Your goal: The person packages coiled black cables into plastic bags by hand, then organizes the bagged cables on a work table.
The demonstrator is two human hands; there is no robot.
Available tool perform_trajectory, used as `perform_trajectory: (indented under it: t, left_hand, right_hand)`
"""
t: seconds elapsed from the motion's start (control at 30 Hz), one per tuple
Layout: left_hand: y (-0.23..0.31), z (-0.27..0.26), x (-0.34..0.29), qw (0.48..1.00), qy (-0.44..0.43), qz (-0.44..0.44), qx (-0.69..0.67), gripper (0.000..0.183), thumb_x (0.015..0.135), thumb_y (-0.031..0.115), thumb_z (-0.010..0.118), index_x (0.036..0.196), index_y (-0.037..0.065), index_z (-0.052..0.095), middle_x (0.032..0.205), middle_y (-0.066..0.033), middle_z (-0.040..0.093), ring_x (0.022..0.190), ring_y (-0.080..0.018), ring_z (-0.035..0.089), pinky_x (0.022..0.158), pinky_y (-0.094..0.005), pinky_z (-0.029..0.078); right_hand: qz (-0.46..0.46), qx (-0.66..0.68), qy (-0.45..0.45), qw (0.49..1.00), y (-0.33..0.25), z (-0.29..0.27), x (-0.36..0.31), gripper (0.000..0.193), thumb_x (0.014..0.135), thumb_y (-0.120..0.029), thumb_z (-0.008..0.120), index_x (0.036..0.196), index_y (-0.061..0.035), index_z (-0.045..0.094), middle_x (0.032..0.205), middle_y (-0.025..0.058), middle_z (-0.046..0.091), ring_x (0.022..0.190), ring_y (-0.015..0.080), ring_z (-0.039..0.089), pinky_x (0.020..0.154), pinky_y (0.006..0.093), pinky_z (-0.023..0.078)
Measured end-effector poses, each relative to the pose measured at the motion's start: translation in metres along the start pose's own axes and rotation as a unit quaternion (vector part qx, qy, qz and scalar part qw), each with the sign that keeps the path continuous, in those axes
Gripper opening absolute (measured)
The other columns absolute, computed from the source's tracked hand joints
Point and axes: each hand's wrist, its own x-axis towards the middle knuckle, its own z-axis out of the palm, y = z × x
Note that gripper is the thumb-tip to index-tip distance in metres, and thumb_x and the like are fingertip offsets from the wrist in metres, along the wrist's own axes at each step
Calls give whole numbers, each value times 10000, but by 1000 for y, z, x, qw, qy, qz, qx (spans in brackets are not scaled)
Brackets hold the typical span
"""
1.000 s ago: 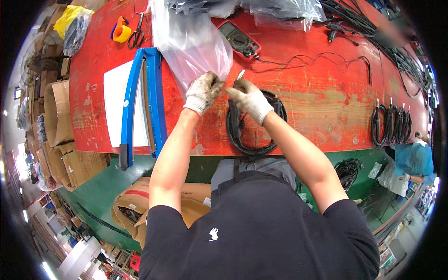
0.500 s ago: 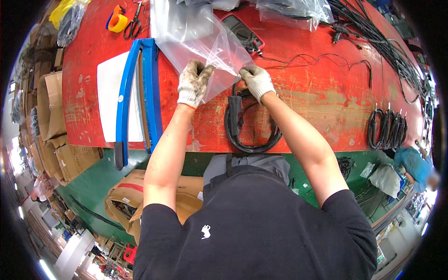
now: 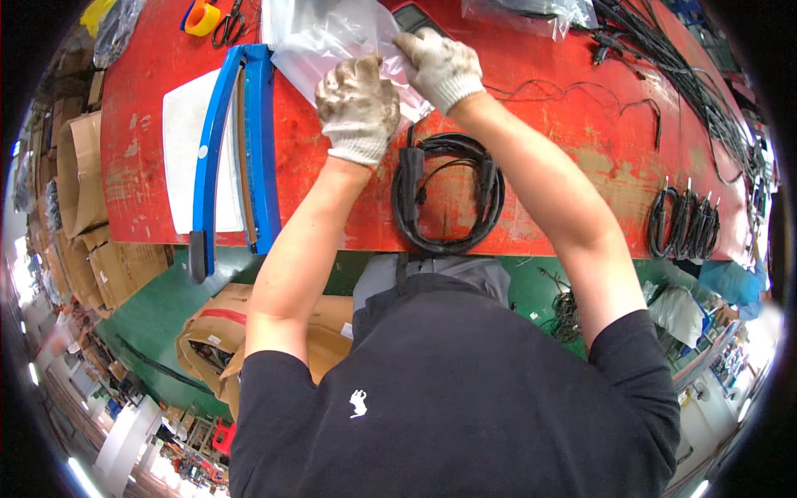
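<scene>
Clear plastic formed the bag [image 3: 332,37] that lay at the far middle of the red table [image 3: 564,124], its near edge pinched from both sides. The left hand [image 3: 359,108], in a soiled white knit glove, had its grip closed on the bag's near left edge; the right hand [image 3: 440,66], gloved alike, had its grip closed on the near right edge, just beside the left. Whether the bag held anything could not be told. A coiled black cable [image 3: 448,199] with inline connectors lay on the table directly below the hands, near the front edge and apart from the bag. A blue-armed bag sealer [image 3: 237,149] stood left of the bag, with a white sheet [image 3: 187,158] lying under and beside it. Further clear bags [image 3: 531,10] lay at the far edge on the right. A row of small black cable bundles [image 3: 685,224] sat at the right front of the table. Brown cardboard cartons [image 3: 79,174] stood stacked left of the table, and another open carton [image 3: 212,332] sat on the green floor [image 3: 141,324] below; their contents were not legible.
</scene>
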Motion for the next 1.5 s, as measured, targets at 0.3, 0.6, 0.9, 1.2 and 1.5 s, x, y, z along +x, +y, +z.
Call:
perform_trajectory:
  t: [0.3, 0.6, 0.9, 1.2, 1.5]
  left_hand:
    - [-66, 42, -51, 932, -163, -318, 60, 326, 895, 250, 644, 1196, 128, 646, 1146, -181, 680, 1095, -363, 654, 940, -482, 513]
    - [-104, -10, -53, 943, -16, -327, 58, 315, 862, 241, 708, 1115, 66, 644, 1080, -208, 694, 1001, -393, 673, 874, -467, 526]
    - [-59, 29, -116, 956, -277, 33, 84, 459, 904, 401, 685, 1209, 64, 615, 1325, -273, 529, 1289, -418, 493, 1101, -542, 380]
    - [-110, 96, -69, 914, -338, -61, 218, 589, 1053, 518, 298, 1606, 320, 250, 1662, -164, 228, 1528, -459, 144, 1239, -600, 65]
    - [-125, 76, -26, 916, -322, -50, 233, 643, 946, 451, 583, 1523, 220, 418, 1545, -213, 403, 1462, -414, 320, 1197, -579, 220]
  right_hand:
    - [-63, -9, 10, 998, 8, -18, 16, 366, 846, -203, 635, 1209, -243, 659, 936, 69, 675, 810, 306, 702, 671, 439, 565]
    - [75, 8, 11, 997, 57, -33, -7, 327, 947, -248, 596, 1264, -192, 651, 1025, 99, 719, 981, 302, 698, 841, 425, 553]
    - [155, 503, 151, 837, 89, -43, 13, 304, 964, -10, 525, 1219, -28, 688, 803, -29, 638, 607, 37, 504, 540, 216, 418]
    - [293, 526, 227, 766, 105, -161, -11, 306, 946, -25, 530, 1202, -24, 698, 859, 7, 682, 645, 58, 558, 563, 214, 465]
    - [397, 514, 263, 714, 114, -174, -71, 323, 989, -59, 496, 1225, -121, 708, 674, -65, 524, 487, 10, 393, 404, 178, 320]
